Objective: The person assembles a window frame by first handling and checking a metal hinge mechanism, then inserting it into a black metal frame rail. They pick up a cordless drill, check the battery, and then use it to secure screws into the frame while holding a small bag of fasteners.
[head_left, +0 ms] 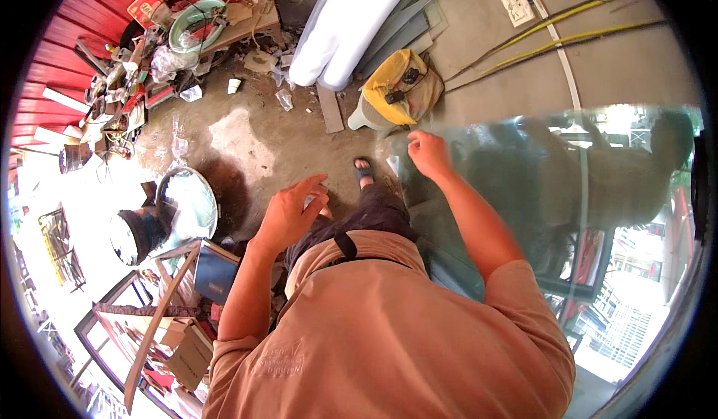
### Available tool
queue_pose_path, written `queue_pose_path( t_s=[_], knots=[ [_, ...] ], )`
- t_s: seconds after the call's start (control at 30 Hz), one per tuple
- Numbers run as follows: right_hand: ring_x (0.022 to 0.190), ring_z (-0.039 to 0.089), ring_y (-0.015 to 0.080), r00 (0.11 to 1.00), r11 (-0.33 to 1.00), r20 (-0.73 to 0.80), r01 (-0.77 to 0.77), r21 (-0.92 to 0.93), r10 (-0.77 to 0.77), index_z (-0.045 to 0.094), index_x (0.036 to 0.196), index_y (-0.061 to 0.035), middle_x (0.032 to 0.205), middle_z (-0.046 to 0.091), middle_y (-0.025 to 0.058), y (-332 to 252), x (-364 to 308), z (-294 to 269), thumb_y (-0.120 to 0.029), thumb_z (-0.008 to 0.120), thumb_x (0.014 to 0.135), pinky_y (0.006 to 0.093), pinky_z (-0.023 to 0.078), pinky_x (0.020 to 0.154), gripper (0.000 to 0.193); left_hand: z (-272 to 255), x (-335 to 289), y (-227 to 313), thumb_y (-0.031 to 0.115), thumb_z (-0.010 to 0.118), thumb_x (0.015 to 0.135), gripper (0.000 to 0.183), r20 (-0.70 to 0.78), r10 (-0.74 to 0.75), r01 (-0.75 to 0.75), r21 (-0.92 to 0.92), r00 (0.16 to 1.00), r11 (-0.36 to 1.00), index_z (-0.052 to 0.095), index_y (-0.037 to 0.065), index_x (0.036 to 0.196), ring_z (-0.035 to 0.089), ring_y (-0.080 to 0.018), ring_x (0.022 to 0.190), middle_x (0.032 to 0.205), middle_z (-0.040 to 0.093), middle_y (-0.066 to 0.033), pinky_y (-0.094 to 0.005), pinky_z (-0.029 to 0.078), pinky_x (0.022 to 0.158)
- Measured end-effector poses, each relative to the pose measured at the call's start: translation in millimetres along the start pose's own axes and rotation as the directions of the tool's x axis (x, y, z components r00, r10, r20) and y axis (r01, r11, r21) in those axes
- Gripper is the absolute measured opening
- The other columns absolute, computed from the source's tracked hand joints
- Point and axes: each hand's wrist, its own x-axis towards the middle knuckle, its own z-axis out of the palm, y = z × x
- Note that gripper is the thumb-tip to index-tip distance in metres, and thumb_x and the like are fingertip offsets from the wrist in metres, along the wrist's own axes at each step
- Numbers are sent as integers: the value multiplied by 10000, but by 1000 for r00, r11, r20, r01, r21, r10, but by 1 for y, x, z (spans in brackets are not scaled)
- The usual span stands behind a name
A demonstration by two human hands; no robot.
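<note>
My left hand (pixel 290 211) hangs in front of my left thigh, its fingers stretched out and somewhat bent. Nothing shows in its grasp. On the other side, my right hand (pixel 428 154) is raised by the left edge of a large glass sheet (pixel 508 172). Its fingers are curled in, and I cannot make out whether anything is between them or whether they touch the glass. The sheet leans along the wall to my right and mirrors the room. Just beyond that hand sits a yellow bag (pixel 393 82) with dark objects at its mouth.
Long white rolls (pixel 336 38) lean at the back. Clutter with a green basin (pixel 196 26) lines the red wall on the left. A round tub (pixel 187 202) and a wooden frame (pixel 161 322) stand at my left. Yellow-black cables (pixel 553 45) cross the wall near a socket (pixel 517 6).
</note>
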Motion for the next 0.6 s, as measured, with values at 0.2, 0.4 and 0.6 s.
queue_pose_path(
  t_s=[0.2, 0.4, 0.6],
  knots=[
    [1188, 756, 388, 984, 969, 2, -174, -174, 177, 754, 1354, -115, 1279, 812, 160, 62, 137, 0, -301, 741, 1015, 526, 600, 1022, 387, 17, 79, 5, 141, 683, 1077, 410, 76, -157, 160, -45, 985, 986, 686, -7, 1460, 810, -381, 1134, 1198, 834, -201, -450, 621, 986],
    [1351, 636, 396, 993, 942, -40, -122, -313, 115, 691, 1441, -123, 1349, 724, 139, 108, 238, 25, -262, 795, 1013, 526, 561, 1099, 462, 69, 125, -16, 155, 678, 1090, 394, 19, -283, 283, -123, 959, 951, 695, -8, 1448, 824, -351, 1113, 1165, 839, -198, -435, 635, 962],
    [1296, 618, 373, 997, 883, -17, 55, -466, -71, 759, 1283, -118, 1244, 727, 115, 157, 298, 49, -212, 804, 999, 493, 534, 1114, 302, 96, 221, -35, 192, 690, 1081, 403, 135, -292, 305, -84, 947, 949, 702, 28, 1449, 824, -368, 1057, 1151, 834, -202, -453, 635, 925]
  ],
)
